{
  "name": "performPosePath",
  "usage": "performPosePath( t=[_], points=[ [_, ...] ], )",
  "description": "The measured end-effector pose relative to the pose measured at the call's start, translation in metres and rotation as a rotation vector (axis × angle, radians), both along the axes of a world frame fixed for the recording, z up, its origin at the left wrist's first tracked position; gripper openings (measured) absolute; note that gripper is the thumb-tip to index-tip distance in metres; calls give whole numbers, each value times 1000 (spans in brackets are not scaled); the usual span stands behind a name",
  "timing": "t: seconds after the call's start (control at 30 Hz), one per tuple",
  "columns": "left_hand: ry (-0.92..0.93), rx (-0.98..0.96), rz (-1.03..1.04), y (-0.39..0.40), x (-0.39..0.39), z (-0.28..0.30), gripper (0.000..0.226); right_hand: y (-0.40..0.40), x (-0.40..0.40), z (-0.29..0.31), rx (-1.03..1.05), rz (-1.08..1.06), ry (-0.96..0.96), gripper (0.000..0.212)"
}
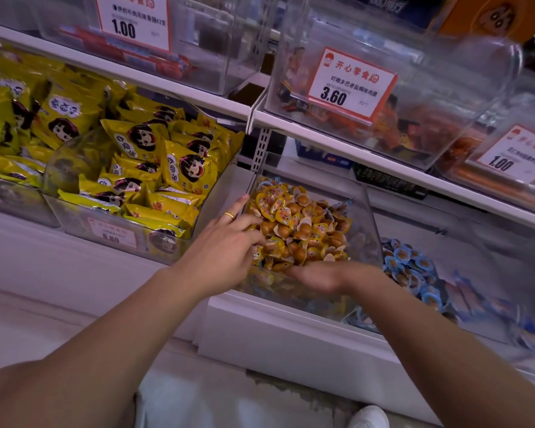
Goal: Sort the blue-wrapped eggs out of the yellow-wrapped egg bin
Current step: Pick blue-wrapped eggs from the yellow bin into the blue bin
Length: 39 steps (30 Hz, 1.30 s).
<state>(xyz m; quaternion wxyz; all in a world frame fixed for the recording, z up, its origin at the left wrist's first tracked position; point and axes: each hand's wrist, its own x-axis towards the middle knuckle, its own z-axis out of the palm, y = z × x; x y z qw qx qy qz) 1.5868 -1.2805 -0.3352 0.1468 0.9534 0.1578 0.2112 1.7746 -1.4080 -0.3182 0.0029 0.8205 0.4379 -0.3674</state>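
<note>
Both hands, left hand (226, 242) and blurred right hand (317, 274), rake spread-fingered through the clear plastic bin (372, 217) of yellow-wrapped eggs (300, 223); no blue-wrapped eggs (410, 264) visible among them, those fill the right-hand bin, so sorting seems nearly done.

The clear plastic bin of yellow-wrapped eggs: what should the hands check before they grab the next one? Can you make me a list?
1. Left hand in the clear plastic bin of yellow-wrapped eggs: ok.
2. Right hand at the bin's front edge: ok.
3. Blue-wrapped egg spotted among the yellow ones: cannot tell.
4. Right hand holding nothing: cannot tell, blurred.
5. Heap of blue-wrapped eggs beside the bin, ready for strays: ok.
</note>
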Motion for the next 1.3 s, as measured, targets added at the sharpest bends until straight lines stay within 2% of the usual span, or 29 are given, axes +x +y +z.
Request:
performPosePath(
  t=[0.17, 0.37, 0.53, 0.67, 0.8, 0.9, 0.97, 1.03, 1.1, 1.17, 1.23, 1.3],
  points=[
    [12, 1, 2, 0, -1, 0, 29, 1, -4, 6, 9, -62, 199, 41],
    [4, -8, -1, 0, 0, -1, 30, -6, 6, 0, 83, -130, 229, 27],
    [-30, -9, 7, 1, 5, 3, 28, -18, 16, -5, 208, -82, 174, 29],
    [-68, -33, 33, -5, 8, 6, 25, -18, 18, -6, 243, -78, 228, 27],
    [-94, -8, 58, -6, 11, 7, 24, -18, 16, -2, 310, -151, 278, 40],
    [-148, 21, 91, -6, 14, 9, 23, -19, 14, -1, 343, -72, 297, 31],
    [-199, 61, 82, -9, 16, 10, 21, -20, 16, -4, 392, -52, 286, 37],
    [-248, 86, 47, -12, 19, 10, 20, -21, 17, -4, 445, -30, 319, 31],
    [-294, 70, 16, -16, 22, 11, 21, -23, 20, -4, 486, -10, 297, 39],
    [-342, 36, -4, -20, 25, 12, 20, -24, 23, -7, 586, -97, 246, 50],
    [-377, -17, -8, -25, 30, 13, 19, -25, 26, -10, 756, -312, 310, 34],
    [-387, -114, 2, -30, 35, 12, 21, -22, 26, -11, 874, -612, 450, 29]
  ],
)
